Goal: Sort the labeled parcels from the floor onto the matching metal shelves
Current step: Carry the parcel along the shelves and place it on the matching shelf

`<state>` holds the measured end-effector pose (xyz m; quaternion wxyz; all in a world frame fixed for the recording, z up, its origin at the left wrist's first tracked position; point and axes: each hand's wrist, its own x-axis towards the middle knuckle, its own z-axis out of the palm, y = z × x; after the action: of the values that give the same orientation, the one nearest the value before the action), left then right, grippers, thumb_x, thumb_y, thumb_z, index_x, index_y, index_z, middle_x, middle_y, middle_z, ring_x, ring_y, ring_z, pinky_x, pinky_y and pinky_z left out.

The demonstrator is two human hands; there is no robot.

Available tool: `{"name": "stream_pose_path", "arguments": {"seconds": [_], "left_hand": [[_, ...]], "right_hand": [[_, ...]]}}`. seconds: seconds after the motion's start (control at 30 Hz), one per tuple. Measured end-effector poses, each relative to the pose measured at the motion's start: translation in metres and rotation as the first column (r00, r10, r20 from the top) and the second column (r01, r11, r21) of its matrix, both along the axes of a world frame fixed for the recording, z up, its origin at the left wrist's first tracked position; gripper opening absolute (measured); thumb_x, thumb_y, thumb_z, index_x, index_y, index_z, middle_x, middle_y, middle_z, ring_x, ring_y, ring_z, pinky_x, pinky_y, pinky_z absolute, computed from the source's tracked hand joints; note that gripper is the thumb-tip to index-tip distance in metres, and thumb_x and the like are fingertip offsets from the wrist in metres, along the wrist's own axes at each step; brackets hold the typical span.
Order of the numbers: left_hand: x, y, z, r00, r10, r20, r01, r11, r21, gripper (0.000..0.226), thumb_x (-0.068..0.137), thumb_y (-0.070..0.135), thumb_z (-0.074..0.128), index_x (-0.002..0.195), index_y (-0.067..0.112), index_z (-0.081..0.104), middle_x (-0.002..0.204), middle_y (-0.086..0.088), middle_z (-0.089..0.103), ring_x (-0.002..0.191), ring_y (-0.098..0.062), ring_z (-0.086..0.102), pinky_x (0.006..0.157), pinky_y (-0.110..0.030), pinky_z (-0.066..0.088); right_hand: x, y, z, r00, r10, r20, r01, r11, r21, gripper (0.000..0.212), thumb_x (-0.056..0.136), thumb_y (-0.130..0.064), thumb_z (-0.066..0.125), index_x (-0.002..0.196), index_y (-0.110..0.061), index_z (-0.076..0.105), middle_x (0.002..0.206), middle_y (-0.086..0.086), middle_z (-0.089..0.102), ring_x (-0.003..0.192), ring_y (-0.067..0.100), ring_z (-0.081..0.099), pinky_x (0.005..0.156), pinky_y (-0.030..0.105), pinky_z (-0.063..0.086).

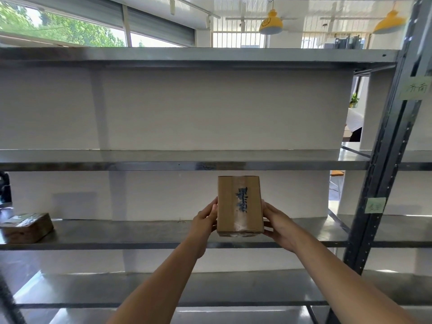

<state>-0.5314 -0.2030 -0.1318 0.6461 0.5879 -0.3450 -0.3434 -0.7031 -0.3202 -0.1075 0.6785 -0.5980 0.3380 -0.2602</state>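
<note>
Now the left grip (205,220) and right grip (278,223) pinch the parcel (239,204) by its sides, upright, near the shelf (140,232) front. Placing seems under way; next, match its label to the green tag (375,205), then set it down.

Saw bare shelf (140,231) running wide across the lower middle of the frame, hemmed by a dark parcel (27,228) at far left, an upright post (383,183) at right, and the upper shelf edge (163,166) overhead.
</note>
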Motion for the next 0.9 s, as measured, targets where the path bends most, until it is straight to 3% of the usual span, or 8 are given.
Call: {"name": "stream_pose_path", "arguments": {"seconds": [0.17,0.3,0.37,0.5,0.7,0.9], "left_hand": [[0.010,0.000,-0.010,0.996,0.033,-0.086,-0.032,0.999,0.012,0.037,0.107,0.024,0.040,0.138,0.031,0.059,0.132,-0.005,0.067,0.123,-0.024,0.061,0.107,-0.043,0.049],[0.009,0.000,-0.006,0.985,0.075,-0.157,-0.073,0.997,0.016,0.037,0.107,0.032,0.038,0.137,0.030,0.060,0.131,-0.001,0.066,0.123,-0.021,0.059,0.105,-0.038,0.050],[0.009,0.000,-0.003,0.980,0.090,-0.180,-0.089,0.996,0.014,0.035,0.106,0.033,0.041,0.134,0.028,0.062,0.130,-0.001,0.066,0.121,-0.019,0.059,0.099,-0.034,0.052],[0.011,0.004,-0.003,0.978,0.074,-0.193,-0.074,0.997,0.007,0.034,0.102,0.036,0.048,0.127,0.021,0.064,0.129,-0.002,0.065,0.124,-0.026,0.056,0.110,-0.044,0.045],[0.015,0.008,-0.006,0.979,0.063,-0.194,-0.070,0.997,-0.033,0.040,0.100,0.049,0.048,0.122,0.019,0.062,0.123,-0.004,0.067,0.117,-0.025,0.061,0.103,-0.043,0.050],[0.020,0.011,-0.004,0.973,0.032,-0.229,-0.039,0.999,-0.029,0.049,0.094,0.058,0.053,0.121,0.017,0.057,0.120,-0.006,0.068,0.112,-0.028,0.065,0.100,-0.049,0.053]], "right_hand": [[0.003,-0.003,-0.002,0.998,-0.035,0.049,0.035,0.999,0.000,0.033,0.097,-0.030,0.059,0.129,-0.037,0.060,0.123,0.004,0.068,0.114,0.025,0.061,0.082,0.034,0.052],[0.008,-0.003,-0.006,0.994,-0.054,0.094,0.049,0.997,0.056,0.035,0.097,-0.013,0.060,0.125,-0.033,0.063,0.119,0.007,0.068,0.113,0.027,0.062,0.083,0.036,0.052],[0.011,0.000,-0.006,0.990,-0.088,0.111,0.079,0.993,0.087,0.028,0.098,-0.020,0.058,0.124,-0.031,0.064,0.120,0.005,0.067,0.112,0.027,0.061,0.083,0.037,0.052],[0.017,0.005,-0.006,0.984,-0.142,0.103,0.133,0.987,0.091,0.030,0.098,-0.042,0.053,0.120,-0.023,0.062,0.117,0.003,0.066,0.109,0.025,0.059,0.082,0.039,0.052],[0.021,0.004,-0.009,0.985,-0.142,0.097,0.138,0.989,0.045,0.023,0.094,-0.035,0.061,0.112,-0.020,0.063,0.118,0.007,0.068,0.115,0.030,0.059,0.095,0.045,0.050],[0.021,0.008,-0.009,0.987,-0.103,0.122,0.102,0.995,0.012,0.022,0.093,-0.020,0.065,0.115,-0.022,0.066,0.119,0.003,0.069,0.117,0.024,0.059,0.106,0.046,0.044]]}}
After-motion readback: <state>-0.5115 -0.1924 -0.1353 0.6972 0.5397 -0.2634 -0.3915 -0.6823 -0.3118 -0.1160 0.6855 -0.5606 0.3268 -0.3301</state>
